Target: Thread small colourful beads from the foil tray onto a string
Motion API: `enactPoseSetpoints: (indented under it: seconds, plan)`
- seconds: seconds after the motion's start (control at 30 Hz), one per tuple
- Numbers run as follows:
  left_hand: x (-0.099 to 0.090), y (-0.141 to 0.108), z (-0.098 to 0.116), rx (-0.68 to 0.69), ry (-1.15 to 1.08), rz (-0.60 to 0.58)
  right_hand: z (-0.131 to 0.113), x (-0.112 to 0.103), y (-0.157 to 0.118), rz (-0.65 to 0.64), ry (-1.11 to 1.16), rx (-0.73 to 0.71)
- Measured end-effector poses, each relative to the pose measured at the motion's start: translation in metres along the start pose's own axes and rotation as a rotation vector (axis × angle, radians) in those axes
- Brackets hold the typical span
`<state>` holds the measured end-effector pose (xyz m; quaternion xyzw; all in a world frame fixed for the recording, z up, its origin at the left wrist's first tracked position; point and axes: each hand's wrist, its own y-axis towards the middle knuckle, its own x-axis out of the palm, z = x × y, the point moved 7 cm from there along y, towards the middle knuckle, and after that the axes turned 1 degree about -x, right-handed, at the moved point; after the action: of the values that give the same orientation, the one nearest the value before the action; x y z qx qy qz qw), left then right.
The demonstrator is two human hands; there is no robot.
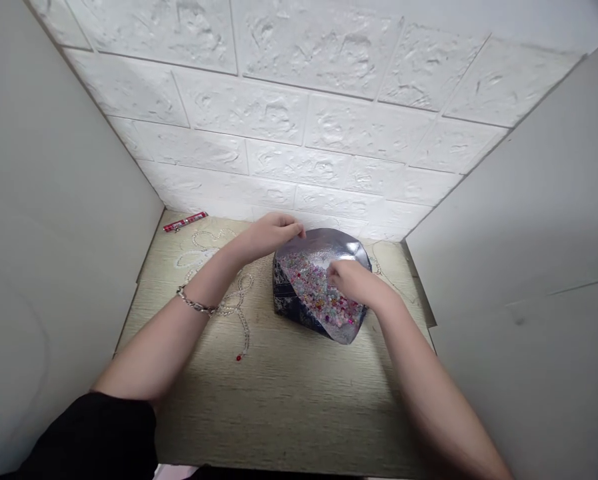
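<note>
A dark blue patterned bag [289, 303] with a silvery lining stands open on the wooden table, tilted toward me. Inside lies a heap of small beads [309, 287], mostly pink, clear and pale green with some red. My left hand [277, 235] is at the bag's back left rim, its fingers closed on that edge. Over the beads, inside the mouth of the bag, my right hand [349, 279] has its fingers curled together. Whatever its fingertips hold, if anything, is too small to make out.
A strung bead strand [243, 320] with a red end bead lies in loops left of the bag, partly under my left arm. A red patterned strip-like object [185, 221] rests at the back left. White brick-textured wall [273, 113] and grey side panels enclose the table [289, 400].
</note>
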<state>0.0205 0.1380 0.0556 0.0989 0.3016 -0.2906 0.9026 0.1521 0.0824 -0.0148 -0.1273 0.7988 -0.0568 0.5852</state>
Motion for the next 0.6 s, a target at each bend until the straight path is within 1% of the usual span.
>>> enactPoseSetpoints:
  seconds: [0.07,0.1,0.13,0.17,0.23,0.27,0.33,0.4,0.47,0.6]
  plan:
    - [0.005,0.006,-0.012,-0.035,-0.004,-0.003,0.003,-0.013,-0.005,0.292,0.223,-0.047]
    - [0.006,0.008,-0.017,-0.045,-0.003,-0.005,0.007,-0.014,-0.009,0.393,0.375,-0.044]
    - [0.008,0.009,-0.021,-0.048,-0.001,-0.008,0.012,-0.010,-0.012,0.440,0.544,-0.024]
    - [0.010,0.010,-0.023,-0.044,0.001,-0.018,0.015,-0.002,-0.014,0.442,0.730,0.001]
    - [0.016,0.012,-0.023,-0.008,-0.003,-0.061,0.017,0.017,-0.016,0.407,1.093,0.019]
    - [0.020,0.012,-0.022,0.016,-0.007,-0.093,0.015,0.023,-0.017,0.397,1.237,0.003]
    - [0.030,0.011,-0.018,0.059,-0.018,-0.161,0.011,0.031,-0.019,0.413,1.439,-0.031]
    - [0.039,0.009,-0.014,0.076,-0.027,-0.212,0.009,0.032,-0.021,0.457,1.551,-0.047]
    - [0.046,0.005,-0.010,0.068,-0.054,-0.240,0.011,0.029,-0.023,0.518,1.603,-0.050]
    - [0.056,0.000,-0.003,0.069,-0.145,-0.243,0.016,0.022,-0.028,0.598,1.662,-0.035]
